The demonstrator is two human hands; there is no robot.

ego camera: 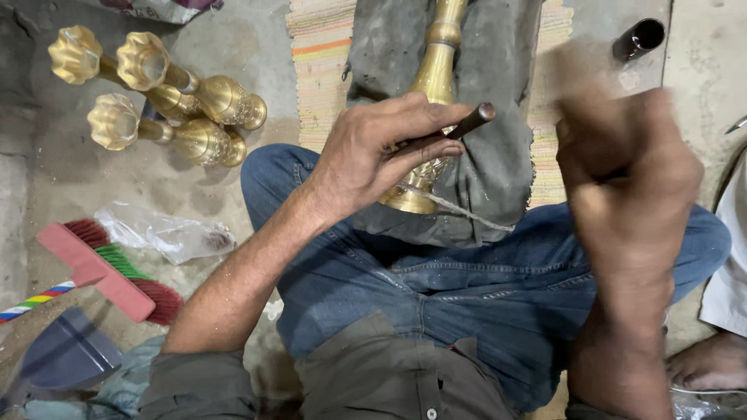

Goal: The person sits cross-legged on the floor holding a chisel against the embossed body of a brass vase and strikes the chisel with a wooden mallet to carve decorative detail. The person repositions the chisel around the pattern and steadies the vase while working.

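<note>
While the person sits cross-legged on the floor, a tall brass stand [430, 101] lies on a grey cloth [498, 148] across their lap, its base towards them. The left hand [381, 152] curls over the stand's lower part, fingers pinching a dark metal rod [471, 121] against it. The right hand [630, 183] is raised and blurred; whether it grips anything I cannot tell. Three brass pieces [167, 101] stand well to the left, near a red brush [109, 272].
</note>
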